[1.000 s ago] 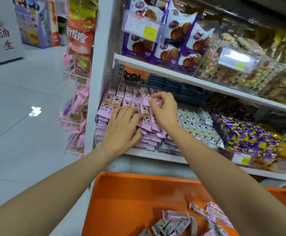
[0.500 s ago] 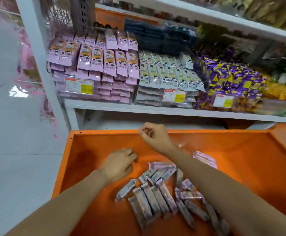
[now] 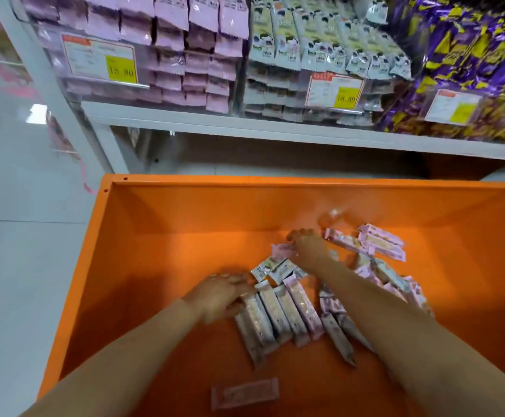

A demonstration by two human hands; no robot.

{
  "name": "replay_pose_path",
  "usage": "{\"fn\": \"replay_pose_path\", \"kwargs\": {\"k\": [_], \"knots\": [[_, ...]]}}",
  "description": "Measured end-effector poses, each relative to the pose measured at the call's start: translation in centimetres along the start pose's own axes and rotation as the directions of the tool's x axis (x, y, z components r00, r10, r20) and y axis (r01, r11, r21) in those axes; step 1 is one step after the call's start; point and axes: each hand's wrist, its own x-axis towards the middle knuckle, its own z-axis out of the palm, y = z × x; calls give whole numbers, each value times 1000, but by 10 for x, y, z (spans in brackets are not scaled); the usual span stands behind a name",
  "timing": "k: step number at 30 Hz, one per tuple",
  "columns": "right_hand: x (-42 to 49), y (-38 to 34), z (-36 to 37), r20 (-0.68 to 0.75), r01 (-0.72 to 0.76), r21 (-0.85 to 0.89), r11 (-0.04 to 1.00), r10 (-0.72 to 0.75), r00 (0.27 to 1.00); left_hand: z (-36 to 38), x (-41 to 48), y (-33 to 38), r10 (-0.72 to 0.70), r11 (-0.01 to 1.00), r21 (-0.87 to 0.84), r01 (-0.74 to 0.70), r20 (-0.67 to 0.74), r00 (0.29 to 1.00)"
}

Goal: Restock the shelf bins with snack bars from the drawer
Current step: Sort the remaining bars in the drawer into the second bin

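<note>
Snack bars (image 3: pixel 287 311) in drawer (image 3: pixel 154 236), left hand (image 3: pixel 224 296) now flat on them, right hand (image 3: pixel 308 251) lowered onto pile, grip unclear

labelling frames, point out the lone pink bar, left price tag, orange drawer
lone pink bar (image 3: pixel 244 394), head view, wrapper middle
left price tag (image 3: pixel 121 69), head view, yellow patch
orange drawer (image 3: pixel 94 281), head view, left wall

The left tag (image 3: pixel 100 60) on the pink-bar bin (image 3: pixel 185 85) reads 15.80 on its yellow patch. The middle tag (image 3: pixel 334 91), on the white-bar bin (image 3: pixel 275 96), also shows 15.80. The right tag (image 3: pixel 452 107) is too blurred to read.
</note>
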Motion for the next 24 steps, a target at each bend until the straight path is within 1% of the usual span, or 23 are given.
{"fn": "replay_pose_path", "kwargs": {"k": [2, 4, 5, 6, 7, 8, 10, 11, 12, 13, 14, 15, 17, 18, 19, 21, 24], "knots": [[1, -3, 2, -22, 12, -70, 998, -13, 1000, 2, 3, -2, 1, 997, -75, -6, -68, 998], [1, -9, -1, -71, 27, -25, 999, -29, 997, 4, 6, -3, -30, 982, -187, 1, -154, 988], [-1, -13, -3, -100, 34, 61, 998, -27, 995, 4, 8, -2, -72, 962, -271, 18, -190, 979], [-2, -17, -6, -110, 41, 193, 980, -20, 994, 2, 10, -1, -128, 931, -364, 35, -235, 964], [-3, -21, -8, -99, 48, 347, 937, -14, 995, 1, 13, -1, -209, 887, -456, 70, -264, 941], [-4, -26, -12, -65, 54, 483, 874, -26, 998, -1, 16, 1, -300, 827, -555, 94, -293, 908], [-6, -35, -19, 43, 28, 675, 737, -77, 996, -7, 23, 1, -470, 668, -736, 110, -303, 829], [-5, -39, -20, 97, 2, 727, 687, -106, 990, -10, 25, 0, -536, 564, -820, 99, -272, 799], [-7, -43, -23, 143, -22, 747, 664, -129, 981, -13, 26, 0, -577, 450, -890, 68, -233, 783], [-6, -46, -23, 182, -45, 744, 666, -138, 974, -14, 26, -2, -594, 373, -927, 36, -209, 777], [-7, -48, -25, 217, -65, 734, 676, -143, 966, -14, 27, -5, -587, 365, -931, 12, -220, 779], [-7, -49, -25, 249, -87, 726, 682, -143, 958, -14, 25, -8, -556, 420, -907, 23, -238, 796], [-8, -51, -30, 302, -127, 722, 680, -144, 942, -13, 20, -10, -472, 569, -822, 39, -287, 834], [-9, -53, -33, 320, -146, 722, 676, -140, 937, -12, 18, -11, -446, 616, -787, 28, -320, 836], [-10, -54, -36, 336, -165, 728, 665, -137, 932, -12, 17, -11, -444, 635, -772, 19, -344, 828], [-11, -55, -41, 365, -204, 758, 620, -144, 920, -10, 15, -15, -465, 617, -787, 9, -356, 810], [-11, -52, -46, 356, -205, 804, 558, -176, 918, -8, 14, -22, -524, 517, -853, 72, -249, 814]]}}
